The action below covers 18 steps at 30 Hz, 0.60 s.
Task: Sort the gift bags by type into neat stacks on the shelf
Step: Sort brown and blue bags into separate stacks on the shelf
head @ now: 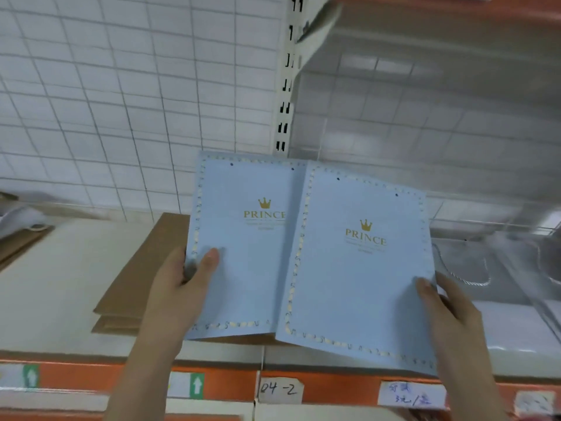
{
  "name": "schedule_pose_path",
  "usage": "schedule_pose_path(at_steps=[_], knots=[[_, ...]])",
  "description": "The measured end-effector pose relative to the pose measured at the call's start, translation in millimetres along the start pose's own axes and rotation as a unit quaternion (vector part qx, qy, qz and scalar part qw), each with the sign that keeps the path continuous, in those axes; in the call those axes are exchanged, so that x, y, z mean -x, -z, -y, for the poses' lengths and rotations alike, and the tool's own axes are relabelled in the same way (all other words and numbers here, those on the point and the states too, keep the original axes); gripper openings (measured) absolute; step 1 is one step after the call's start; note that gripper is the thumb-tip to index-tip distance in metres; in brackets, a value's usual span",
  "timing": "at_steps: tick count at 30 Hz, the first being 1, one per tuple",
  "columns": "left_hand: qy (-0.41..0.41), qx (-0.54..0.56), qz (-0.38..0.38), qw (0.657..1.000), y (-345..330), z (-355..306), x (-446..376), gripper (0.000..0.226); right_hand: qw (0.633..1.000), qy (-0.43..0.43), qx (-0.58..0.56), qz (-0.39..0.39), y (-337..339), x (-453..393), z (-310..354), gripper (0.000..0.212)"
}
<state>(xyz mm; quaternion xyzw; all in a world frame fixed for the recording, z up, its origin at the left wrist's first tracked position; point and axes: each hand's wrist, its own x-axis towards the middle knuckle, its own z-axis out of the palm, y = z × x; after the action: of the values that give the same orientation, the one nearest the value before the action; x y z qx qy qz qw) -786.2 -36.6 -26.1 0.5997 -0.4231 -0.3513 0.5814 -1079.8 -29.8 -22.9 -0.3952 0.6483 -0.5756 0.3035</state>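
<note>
Two flat light-blue gift bags marked "PRINCE" with a gold crown are held above the shelf. My left hand (185, 287) grips the left blue bag (243, 253) at its lower left edge, thumb on top. My right hand (446, 305) holds the right blue bag (361, 268) at its right edge, thumb on its face. The right bag overlaps the left one's right side. Under them lies a stack of flat brown paper bags (136, 287) on the cream shelf (54, 293).
More brown bags (18, 244) lie at the far left of the shelf. Silvery-white bags with cord handles (473, 268) sit to the right. An orange shelf front (230, 384) carries label tags. A tiled wall and a slotted upright (285, 86) stand behind.
</note>
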Motion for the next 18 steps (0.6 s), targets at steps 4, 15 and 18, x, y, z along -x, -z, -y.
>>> schedule_pose_path(at_steps=[4,15,18], knots=[[-0.005,-0.003,0.021,1.000,-19,-3,0,0.012,1.000,-0.008,0.013,0.011,0,0,-5,0.010],[-0.041,-0.006,0.070,0.997,-95,-10,3,0.023,0.999,-0.015,0.027,-0.034,54,-27,-23,0.015],[-0.054,-0.018,0.087,0.995,-129,-13,4,0.019,0.999,-0.018,0.036,-0.024,72,-48,-25,0.012]])
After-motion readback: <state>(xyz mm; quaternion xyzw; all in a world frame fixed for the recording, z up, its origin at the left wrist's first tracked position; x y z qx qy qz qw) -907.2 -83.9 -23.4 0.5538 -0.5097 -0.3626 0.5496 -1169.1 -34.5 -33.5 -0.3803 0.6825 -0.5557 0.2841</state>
